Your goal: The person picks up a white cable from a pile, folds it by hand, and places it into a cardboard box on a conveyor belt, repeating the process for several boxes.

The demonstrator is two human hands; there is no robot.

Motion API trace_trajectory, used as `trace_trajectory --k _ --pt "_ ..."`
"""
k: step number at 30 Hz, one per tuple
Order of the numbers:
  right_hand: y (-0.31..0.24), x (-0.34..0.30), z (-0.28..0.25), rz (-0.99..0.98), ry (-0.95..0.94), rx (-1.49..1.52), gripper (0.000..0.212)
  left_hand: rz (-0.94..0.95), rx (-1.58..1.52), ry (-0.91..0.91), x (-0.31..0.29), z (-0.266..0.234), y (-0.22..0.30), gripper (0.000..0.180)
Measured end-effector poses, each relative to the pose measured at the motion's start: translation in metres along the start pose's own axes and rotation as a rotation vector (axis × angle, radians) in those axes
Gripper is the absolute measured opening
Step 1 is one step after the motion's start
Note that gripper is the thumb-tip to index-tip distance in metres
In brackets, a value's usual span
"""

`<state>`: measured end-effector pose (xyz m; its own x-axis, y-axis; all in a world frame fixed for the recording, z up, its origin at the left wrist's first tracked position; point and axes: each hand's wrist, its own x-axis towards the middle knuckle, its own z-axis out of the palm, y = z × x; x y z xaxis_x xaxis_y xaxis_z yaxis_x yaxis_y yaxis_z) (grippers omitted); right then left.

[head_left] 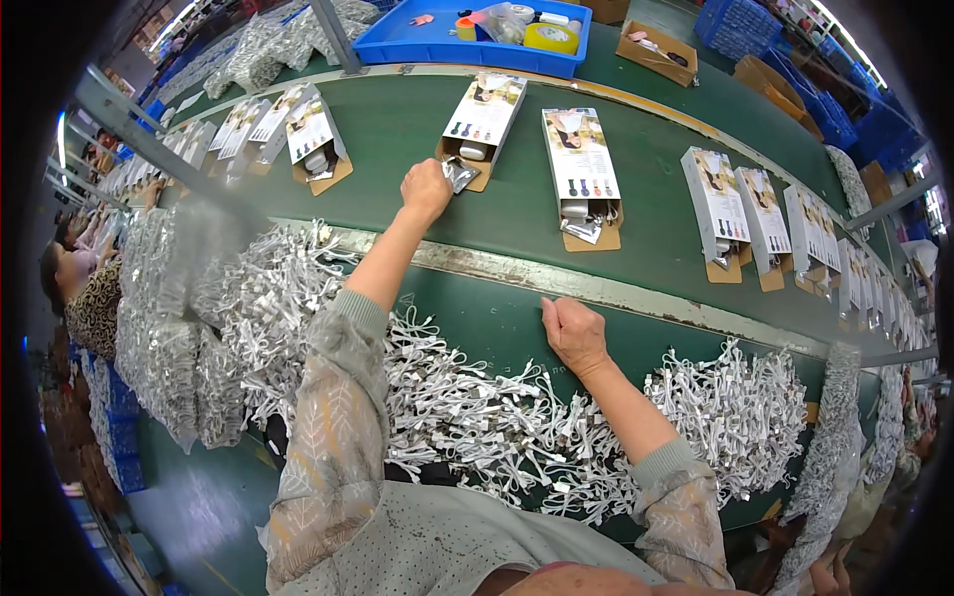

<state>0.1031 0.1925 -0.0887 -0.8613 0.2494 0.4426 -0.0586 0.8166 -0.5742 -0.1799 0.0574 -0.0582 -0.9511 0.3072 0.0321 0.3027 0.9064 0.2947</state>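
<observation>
Left hand [427, 189] at a carton's open end, right hand [574, 333] curled above the worktop [447, 313]

Nearest, two patterned grey sleeves [333, 407] with ribbed cuffs reach forward over a deep heap of white cables [477, 412]. Just past the heap, the right forearm angles up and leftward; its hand is loosely closed, back upward, thumb lying along the bent fingers. Nothing shows in it, though the palm is hidden.

Beyond the metal rail [556, 283], the left arm stretches well out over the green belt [388, 139]. That hand is closed, knuckles up, fingertips pinching the near edge of a silver packet [460, 174]. The packet lies at the mouth of a white carton [487, 104], by its brown flap, just below a white device [473, 150].

A second carton [581, 159] lies to the right, also open toward the person, with more cartons [720, 199] farther along. Their faces carry a photo of a person and, below it, a row of small devices in dark, pink and pale colours; the finer print is too small to read.

Farthest, a blue tray [447, 57] holds yellow tape [552, 38].
</observation>
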Motion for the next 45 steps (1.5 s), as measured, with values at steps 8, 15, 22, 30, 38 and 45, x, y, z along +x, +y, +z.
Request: trace_trajectory --k 8,15,22,30,38,45 --pt "0.001 0.000 -0.003 0.015 -0.005 -0.003 0.028 -0.061 -0.229 0.148 0.026 0.042 0.046 0.017" --pt "0.002 0.000 -0.001 0.008 -0.022 -0.017 0.028 0.443 -0.373 -0.028 -0.030 0.017 0.042 0.041" --pt "0.001 -0.002 -0.001 0.008 -0.017 -0.026 0.028 0.836 -0.129 -0.913 -0.198 -0.064 0.036 0.066" --pt "0.000 0.000 0.004 -0.015 -0.002 -0.049 0.029 0.440 -0.280 -0.613 -0.189 -0.046 0.009 0.016" --pt "-0.001 0.003 0.003 -0.003 -0.010 -0.053 0.029 -0.157 -0.955 -0.692 -0.142 -0.065 -0.018 0.015" --pt "-0.002 0.000 0.000 -0.007 -0.023 -0.062 0.028 0.286 -0.182 0.307 -0.089 -0.028 0.001 0.016"
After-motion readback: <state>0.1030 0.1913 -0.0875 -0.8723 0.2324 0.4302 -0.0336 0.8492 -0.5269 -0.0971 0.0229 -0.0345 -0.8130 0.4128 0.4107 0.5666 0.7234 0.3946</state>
